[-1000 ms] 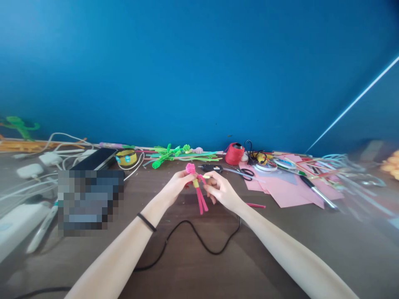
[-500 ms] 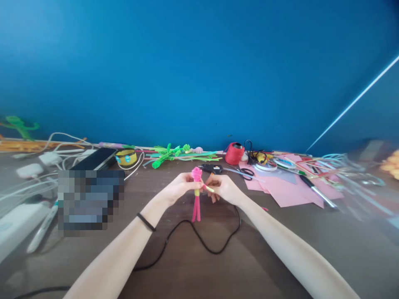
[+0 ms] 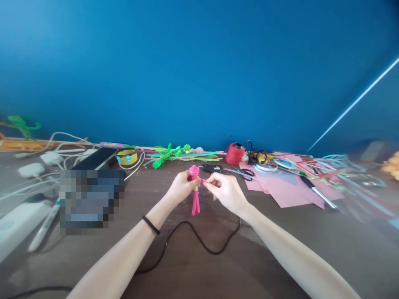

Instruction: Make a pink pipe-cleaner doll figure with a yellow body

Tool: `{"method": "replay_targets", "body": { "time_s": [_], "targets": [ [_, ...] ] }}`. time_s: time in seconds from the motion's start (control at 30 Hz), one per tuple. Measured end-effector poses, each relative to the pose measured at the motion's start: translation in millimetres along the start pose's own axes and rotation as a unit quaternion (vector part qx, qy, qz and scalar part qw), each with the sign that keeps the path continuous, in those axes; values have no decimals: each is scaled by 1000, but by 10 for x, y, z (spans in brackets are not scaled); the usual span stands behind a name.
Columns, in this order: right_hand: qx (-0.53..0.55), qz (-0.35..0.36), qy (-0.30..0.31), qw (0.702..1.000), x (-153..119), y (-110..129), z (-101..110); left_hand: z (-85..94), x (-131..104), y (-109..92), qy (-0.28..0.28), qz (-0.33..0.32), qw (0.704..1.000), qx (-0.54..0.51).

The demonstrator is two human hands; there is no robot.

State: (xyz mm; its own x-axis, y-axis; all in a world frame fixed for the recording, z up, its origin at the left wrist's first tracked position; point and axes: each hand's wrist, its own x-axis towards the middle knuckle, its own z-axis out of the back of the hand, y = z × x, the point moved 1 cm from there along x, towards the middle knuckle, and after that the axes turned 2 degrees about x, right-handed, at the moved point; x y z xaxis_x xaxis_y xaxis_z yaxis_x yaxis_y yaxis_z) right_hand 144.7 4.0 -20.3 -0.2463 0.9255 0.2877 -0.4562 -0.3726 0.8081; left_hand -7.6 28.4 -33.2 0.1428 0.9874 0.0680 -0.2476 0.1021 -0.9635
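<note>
Gripping the pink fuzzy-stem figure (image 3: 195,200) with the left hand (image 3: 180,187), on the near side of the black glue gun (image 3: 212,168) and a little to its left. Held upright there, legs down, with the thumb across the upper part. Pinching a short pink side strand (image 3: 203,180) between the fingertips of the right hand (image 3: 227,189), nearer than the glue gun. Too small and covered to tell whether twisted or merely held straight. Best to brace firmly at the strand's root, so as not to wrench the upper part askew. Bend in small turns, pinching close to the base. Mind the glue gun's tip, possibly hot, just behind. Watch also for the black cord (image 3: 215,253) nearer than the glue gun, the scissors (image 3: 247,173) to its right, and the red spool (image 3: 234,154) behind and to its right.
</note>
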Motion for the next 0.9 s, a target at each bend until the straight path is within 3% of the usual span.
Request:
{"method": "replay_targets", "body": {
  "time_s": [0.13, 0.27, 0.5, 0.7, 0.9],
  "targets": [
    [28, -9, 30, 999, -27, -13, -93, 16, 19, 11, -16, 19, 996, -85],
    [59, -29, 66, 996, 8, -102, -122, 38, 46, 77, 27, 30, 983, -181],
    [138, -90, 139, 977, 115, -492, -132, -6, 33, 316, 98, 70, 950, -289],
    [71, -68, 70, 993, 119, -459, 37, -27, 5, 303, 134, 54, 969, -200],
    [-67, 24, -6, 997, 44, -227, 107, -107, -37, 225, 110, 32, 988, -100]
  ]
}}
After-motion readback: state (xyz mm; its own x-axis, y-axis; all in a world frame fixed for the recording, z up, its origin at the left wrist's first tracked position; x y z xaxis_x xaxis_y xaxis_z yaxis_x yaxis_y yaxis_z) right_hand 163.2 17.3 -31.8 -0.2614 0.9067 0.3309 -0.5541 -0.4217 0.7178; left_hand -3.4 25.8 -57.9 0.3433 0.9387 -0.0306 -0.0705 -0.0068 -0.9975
